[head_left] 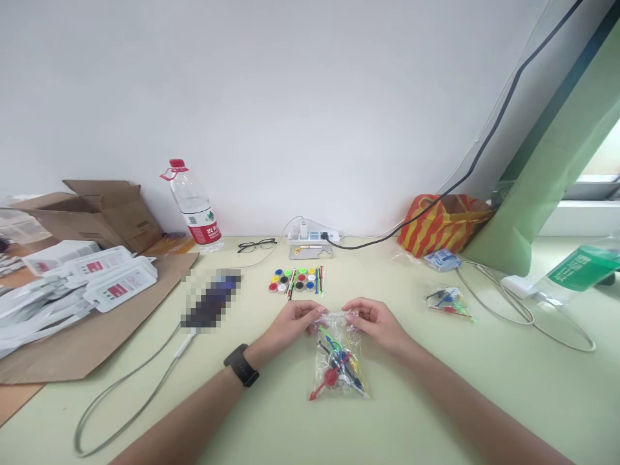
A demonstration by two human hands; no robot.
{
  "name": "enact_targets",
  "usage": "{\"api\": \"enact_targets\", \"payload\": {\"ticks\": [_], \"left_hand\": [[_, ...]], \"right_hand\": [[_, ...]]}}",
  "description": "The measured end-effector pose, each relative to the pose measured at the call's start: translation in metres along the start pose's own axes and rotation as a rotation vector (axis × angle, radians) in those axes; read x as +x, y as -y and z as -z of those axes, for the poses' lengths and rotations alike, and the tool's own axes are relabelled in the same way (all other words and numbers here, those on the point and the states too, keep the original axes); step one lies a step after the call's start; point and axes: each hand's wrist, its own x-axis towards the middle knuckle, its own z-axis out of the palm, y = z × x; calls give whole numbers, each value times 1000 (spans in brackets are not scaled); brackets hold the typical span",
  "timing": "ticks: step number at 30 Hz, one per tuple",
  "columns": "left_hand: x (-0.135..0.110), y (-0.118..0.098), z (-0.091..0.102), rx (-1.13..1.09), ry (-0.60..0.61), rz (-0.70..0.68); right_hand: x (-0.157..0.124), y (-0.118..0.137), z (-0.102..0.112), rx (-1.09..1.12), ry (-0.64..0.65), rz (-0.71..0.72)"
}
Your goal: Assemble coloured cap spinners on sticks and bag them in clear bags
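A clear plastic bag (pixel 339 361) lies in front of me with colourful plastic arrows and round pieces inside, in red, blue, green, yellow, black and white. My left hand (pixel 296 320) pinches the left corner of its top edge, thumb against fingers. The right corner of that edge is gripped by my right hand (pixel 372 320) in the same way. Just beyond my hands, round coloured discs (pixel 300 285) sit in rows, with thin coloured sticks (pixel 319 281) among and beside them. A black watch (pixel 241 365) is on my left wrist.
Another small bag of coloured pieces (pixel 448 301) lies right. Behind are a power strip (pixel 312 236), glasses (pixel 256 245) and a large water bottle (pixel 196 210). Left are a blurred-out device (pixel 210 300) on a cable, white tags (pixel 121 284) and a cardboard box (pixel 97 213); right, a striped bag (pixel 426 223).
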Motion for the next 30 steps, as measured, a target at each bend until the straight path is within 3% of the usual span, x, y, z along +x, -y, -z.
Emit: {"api": "enact_targets", "payload": {"ticks": [16, 30], "left_hand": [[-3, 0, -6, -31, 0, 29], [-3, -5, -8, -53, 45, 51]], "right_hand": [[-4, 9, -16, -157, 7, 48], [-3, 12, -18, -117, 72, 25]]}}
